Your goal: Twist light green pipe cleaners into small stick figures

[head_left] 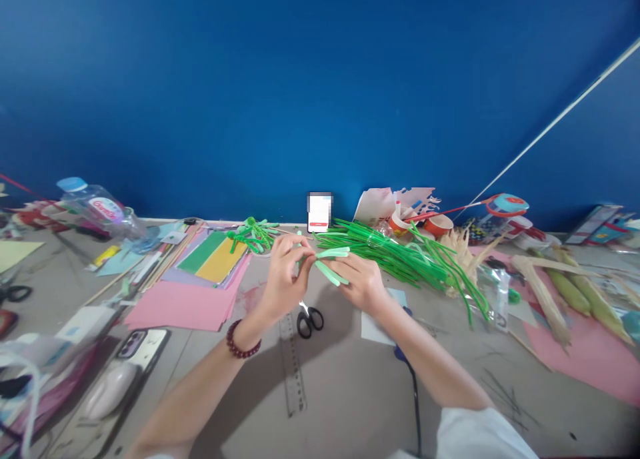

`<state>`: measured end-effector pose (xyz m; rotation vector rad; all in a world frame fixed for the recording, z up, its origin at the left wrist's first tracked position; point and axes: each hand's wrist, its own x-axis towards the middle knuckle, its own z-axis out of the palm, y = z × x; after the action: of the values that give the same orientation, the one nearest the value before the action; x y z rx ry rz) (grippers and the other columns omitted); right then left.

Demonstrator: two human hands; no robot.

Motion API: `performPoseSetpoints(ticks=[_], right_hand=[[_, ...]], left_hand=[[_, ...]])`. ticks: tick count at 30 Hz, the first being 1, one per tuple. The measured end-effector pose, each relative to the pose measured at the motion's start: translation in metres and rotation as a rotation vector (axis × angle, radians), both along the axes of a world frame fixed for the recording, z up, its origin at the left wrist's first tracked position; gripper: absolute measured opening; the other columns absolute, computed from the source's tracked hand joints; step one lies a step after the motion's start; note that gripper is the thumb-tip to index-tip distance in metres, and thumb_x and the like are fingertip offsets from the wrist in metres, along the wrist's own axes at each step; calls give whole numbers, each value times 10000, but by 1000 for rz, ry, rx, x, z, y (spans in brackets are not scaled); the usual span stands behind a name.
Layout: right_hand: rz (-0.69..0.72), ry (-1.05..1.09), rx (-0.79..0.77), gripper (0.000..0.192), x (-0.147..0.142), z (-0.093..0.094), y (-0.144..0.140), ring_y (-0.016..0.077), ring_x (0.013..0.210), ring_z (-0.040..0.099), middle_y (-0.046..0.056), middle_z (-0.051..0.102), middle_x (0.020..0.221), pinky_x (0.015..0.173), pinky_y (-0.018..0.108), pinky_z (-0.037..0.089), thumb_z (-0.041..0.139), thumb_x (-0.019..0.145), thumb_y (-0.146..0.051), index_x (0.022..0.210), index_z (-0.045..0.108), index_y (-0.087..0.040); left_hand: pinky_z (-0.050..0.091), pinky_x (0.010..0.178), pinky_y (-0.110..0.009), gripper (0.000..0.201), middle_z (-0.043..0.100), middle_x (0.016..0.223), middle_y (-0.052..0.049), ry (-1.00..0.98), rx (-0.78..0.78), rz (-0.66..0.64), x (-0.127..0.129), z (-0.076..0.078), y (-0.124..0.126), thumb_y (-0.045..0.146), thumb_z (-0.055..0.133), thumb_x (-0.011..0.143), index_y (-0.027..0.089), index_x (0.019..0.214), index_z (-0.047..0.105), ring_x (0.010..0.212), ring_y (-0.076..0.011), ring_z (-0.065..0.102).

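While both hands met above the counter [350, 392], the left hand [283, 279] pinched one end of the pale green pipe cleaners [331, 264] and the right hand [363, 282] gripped their bent lengths. Twisting them well probably required a firm pinch at the crossing, just beyond the scissors [310, 320].

A small bundle of pale mint-green fuzzy pipe-cleaner stems [331, 264] is held above the black-handled scissors [310, 321], just beyond them. The stems are bent into short loops, fanned out sideways, some lying level and some angled downward. The bundle is raised clear of the scissors, not touching them.
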<state>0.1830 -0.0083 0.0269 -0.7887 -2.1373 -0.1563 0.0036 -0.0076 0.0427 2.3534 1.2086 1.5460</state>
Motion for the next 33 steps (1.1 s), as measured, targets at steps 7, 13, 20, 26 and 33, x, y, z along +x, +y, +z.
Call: performPoseSetpoints(ticks=[7, 13, 20, 26, 33], right_hand=[[-217, -191, 320, 254, 4, 6, -2, 135, 671, 540, 24, 673, 892, 600, 266, 414, 495, 862, -110, 967, 678, -252], [-200, -218, 475, 288, 3, 0, -4, 130, 668, 533, -5, 700, 1023, 590, 268, 430, 565, 859, -145, 1101, 637, -284], [19, -211, 176, 226, 8, 1, 3, 152, 704, 588, 17, 708, 1037, 555, 289, 418, 502, 892, -141, 995, 661, -262], [71, 10, -29, 238, 3, -2, 6, 147, 689, 594, 35, 725, 835, 623, 280, 444, 445, 914, -152, 926, 673, -216], [50, 210, -528, 147, -3, 11, 2, 134, 680, 593, 16, 684, 752, 611, 235, 444, 551, 872, -241, 807, 674, -195]], left_hand=[[393, 811, -367, 82, 576, 907, -31, 69, -9, -30, -2, -1, 0, 129, 521, 855, 196, 841, 564, 910, -183, 495], [391, 763, -350, 114, 565, 870, -34, 105, -87, 6, -2, 2, -3, 188, 520, 859, 182, 748, 546, 843, -178, 494], [405, 747, -354, 96, 565, 857, -40, 144, -129, -115, -4, -1, 2, 163, 512, 862, 179, 790, 574, 839, -182, 487], [404, 752, -340, 122, 563, 873, -37, 169, -123, -176, -4, 2, 1, 127, 496, 873, 176, 779, 557, 862, -175, 484], [401, 776, -359, 144, 585, 919, -55, 335, -75, -189, -12, 3, 4, 153, 494, 885, 175, 784, 593, 935, -202, 478]])
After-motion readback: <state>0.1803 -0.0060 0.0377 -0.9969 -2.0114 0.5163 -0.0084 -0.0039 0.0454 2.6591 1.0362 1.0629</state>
